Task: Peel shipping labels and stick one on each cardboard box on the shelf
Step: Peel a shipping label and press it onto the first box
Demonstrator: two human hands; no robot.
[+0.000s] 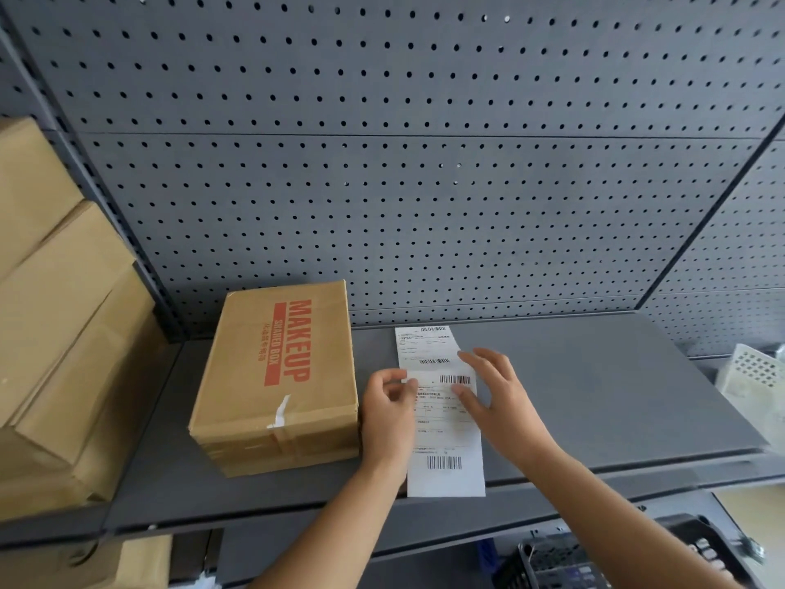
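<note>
A strip of white shipping labels (441,435) with barcodes lies lengthwise on the grey shelf (594,397). My left hand (388,414) pinches the strip's left edge near its middle. My right hand (495,397) rests on the strip's right side with fingers spread and straight. A cardboard box (276,388) printed "MAKEUP" in red stands just left of my left hand, with torn white tape on its top. No label shows on it.
Several brown cardboard boxes (55,316) are stacked on the neighbouring shelf at far left. A grey pegboard wall (424,184) backs the shelf. A white perforated basket (752,380) sits at far right. A dark wire basket (594,559) sits below.
</note>
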